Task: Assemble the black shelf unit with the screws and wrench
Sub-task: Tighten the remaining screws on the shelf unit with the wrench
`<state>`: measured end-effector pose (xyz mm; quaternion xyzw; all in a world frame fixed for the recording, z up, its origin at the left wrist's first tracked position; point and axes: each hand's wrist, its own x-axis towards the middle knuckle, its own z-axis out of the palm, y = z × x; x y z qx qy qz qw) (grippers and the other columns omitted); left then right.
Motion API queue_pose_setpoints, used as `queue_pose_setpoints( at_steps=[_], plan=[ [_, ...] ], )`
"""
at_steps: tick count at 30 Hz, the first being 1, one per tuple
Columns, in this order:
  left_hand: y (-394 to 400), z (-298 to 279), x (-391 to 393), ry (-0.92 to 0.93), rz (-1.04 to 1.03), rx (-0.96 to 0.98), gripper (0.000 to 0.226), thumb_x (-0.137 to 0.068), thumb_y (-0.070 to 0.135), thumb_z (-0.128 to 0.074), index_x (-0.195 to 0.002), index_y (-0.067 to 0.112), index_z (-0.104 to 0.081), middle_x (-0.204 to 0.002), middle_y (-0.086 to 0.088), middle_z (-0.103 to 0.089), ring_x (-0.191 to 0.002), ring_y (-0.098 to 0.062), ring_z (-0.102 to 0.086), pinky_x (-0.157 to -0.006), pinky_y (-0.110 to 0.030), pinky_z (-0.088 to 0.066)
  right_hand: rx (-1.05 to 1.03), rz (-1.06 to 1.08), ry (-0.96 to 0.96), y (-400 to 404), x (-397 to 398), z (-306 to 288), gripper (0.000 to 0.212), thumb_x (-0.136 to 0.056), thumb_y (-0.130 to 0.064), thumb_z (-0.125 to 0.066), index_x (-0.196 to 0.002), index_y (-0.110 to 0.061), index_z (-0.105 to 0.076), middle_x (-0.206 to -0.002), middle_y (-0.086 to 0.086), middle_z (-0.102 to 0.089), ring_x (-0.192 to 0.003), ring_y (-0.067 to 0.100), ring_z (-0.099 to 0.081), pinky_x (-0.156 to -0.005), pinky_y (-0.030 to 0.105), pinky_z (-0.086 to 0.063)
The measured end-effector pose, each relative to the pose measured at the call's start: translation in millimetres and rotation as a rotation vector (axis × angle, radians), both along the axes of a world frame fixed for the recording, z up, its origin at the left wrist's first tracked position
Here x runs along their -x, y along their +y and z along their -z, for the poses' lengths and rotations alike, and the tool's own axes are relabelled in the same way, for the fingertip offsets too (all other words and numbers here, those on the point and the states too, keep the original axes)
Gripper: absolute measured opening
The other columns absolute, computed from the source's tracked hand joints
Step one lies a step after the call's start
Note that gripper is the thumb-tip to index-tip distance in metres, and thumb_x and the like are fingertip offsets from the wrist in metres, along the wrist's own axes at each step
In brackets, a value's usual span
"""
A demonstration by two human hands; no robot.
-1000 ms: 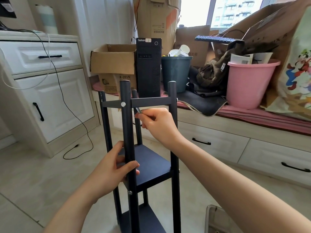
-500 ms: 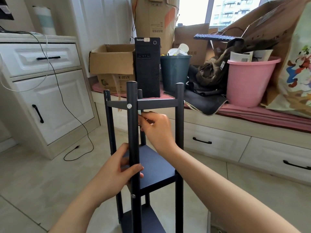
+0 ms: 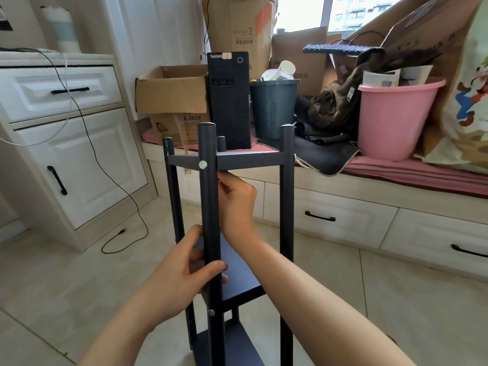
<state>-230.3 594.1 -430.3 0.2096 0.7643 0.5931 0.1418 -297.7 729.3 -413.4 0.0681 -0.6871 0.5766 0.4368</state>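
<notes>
I see the black shelf unit upright on the tiled floor, just in front of the window bench. My left hand curls round the near post, thumb across its front, between the upper screw and the lower screw. My right hand sits under the top shelf edge behind that post, fingers bunched; I cannot tell what they pinch. Open floor lies left, toward the white cabinet.
</notes>
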Motion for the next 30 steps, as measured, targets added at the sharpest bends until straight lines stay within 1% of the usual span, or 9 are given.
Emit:
queue_pose_setpoints(
  at_steps=[4,7,11,16,19,21,24,27,30],
  plan=[
    [0.6,0.0,1.0,0.003,0.007,0.005,0.042,-0.096,0.007,-0.064,-0.102,0.048,-0.057,-0.092,-0.006,-0.074,-0.084,-0.026,-0.076,-0.073,-0.037,-0.063,0.147,-0.113,-0.084,-3.1,1.0,-1.8,0.041,-0.083,-0.039,-0.054,-0.087,-0.004,-0.075,-0.075,0.009,-0.071,-0.075,0.027,-0.065,-0.075,0.042,-0.055],
    [0.1,-0.2,1.8,0.007,0.011,0.01,0.04,-0.096,0.007,-0.064,-0.101,0.046,-0.057,-0.091,-0.006,-0.074,-0.084,-0.026,-0.076,-0.073,-0.036,-0.063,0.044,-0.037,-0.045,0.0,-1.4,-1.0,0.022,-0.09,-0.021,-0.059,-0.09,-0.004,-0.074,-0.074,0.003,-0.069,-0.071,0.016,-0.064,-0.072,0.039,-0.056],
    [-1.0,-0.3,2.3,0.019,0.002,0.012,0.041,-0.096,0.007,-0.064,-0.1,0.047,-0.056,-0.091,-0.004,-0.074,-0.083,-0.024,-0.076,-0.069,-0.029,-0.062,-0.098,-0.075,-0.132,10.9,-13.6,2.8,0.014,-0.097,-0.008,-0.058,-0.094,-0.001,-0.07,-0.083,0.015,-0.07,-0.078,0.031,-0.064,-0.076,0.05,-0.053],
    [-2.0,0.9,2.1,-0.009,-0.015,0.012,0.033,-0.096,0.009,-0.064,-0.113,0.035,-0.053,-0.093,-0.006,-0.075,-0.083,-0.026,-0.076,-0.067,-0.028,-0.06,-0.268,-0.196,-0.39,33.6,-31.4,-3.6,0.026,-0.1,-0.016,-0.055,-0.084,-0.001,-0.069,-0.067,0.011,-0.059,-0.064,0.025,-0.049,-0.063,0.035,-0.042],
    [-1.8,0.5,1.4,-0.016,-0.02,0.022,0.034,-0.096,0.01,-0.065,-0.112,0.038,-0.053,-0.097,-0.008,-0.075,-0.084,-0.025,-0.076,-0.069,-0.031,-0.061,-0.229,-0.219,-0.475,46.4,-36.2,-16.5,0.02,-0.099,-0.019,-0.057,-0.097,-0.01,-0.076,-0.068,-0.005,-0.065,-0.063,0.018,-0.055,-0.06,0.024,-0.043],
    [-1.1,-0.9,0.5,-0.015,-0.02,0.029,0.035,-0.096,0.011,-0.065,-0.107,0.042,-0.054,-0.097,-0.009,-0.075,-0.084,-0.025,-0.076,-0.072,-0.035,-0.062,-0.251,-0.247,-0.494,52.0,-39.4,-23.7,0.019,-0.098,-0.017,-0.058,-0.092,-0.013,-0.075,-0.05,-0.014,-0.054,-0.046,0.01,-0.043,-0.049,0.018,-0.036],
    [0.2,-2.6,-0.8,-0.012,-0.023,0.04,0.031,-0.096,0.01,-0.066,-0.108,0.037,-0.054,-0.095,-0.01,-0.074,-0.083,-0.026,-0.076,-0.076,-0.043,-0.062,-0.267,-0.29,-0.497,54.3,-43.8,-33.6,0.022,-0.098,-0.017,-0.056,-0.082,-0.018,-0.071,-0.039,-0.013,-0.041,-0.04,0.006,-0.033,-0.046,0.022,-0.032],
    [-0.1,-3.8,-2.1,-0.015,-0.033,0.043,0.027,-0.096,0.009,-0.065,-0.111,0.028,-0.052,-0.095,-0.01,-0.074,-0.083,-0.026,-0.076,-0.076,-0.046,-0.062,-0.258,-0.295,-0.504,53.0,-45.8,-39.3,0.025,-0.098,-0.016,-0.055,-0.079,-0.02,-0.069,-0.04,-0.012,-0.039,-0.042,0.008,-0.031,-0.05,0.028,-0.031],
    [-0.8,-5.1,-3.4,-0.013,-0.046,0.05,0.025,-0.096,0.008,-0.065,-0.111,0.024,-0.051,-0.095,-0.01,-0.074,-0.082,-0.026,-0.076,-0.074,-0.043,-0.062,-0.259,-0.28,-0.495,53.3,-47.6,-42.5,0.024,-0.099,-0.014,-0.053,-0.082,-0.017,-0.07,-0.039,-0.015,-0.04,-0.04,0.006,-0.032,-0.048,0.026,-0.029]
  ],
)
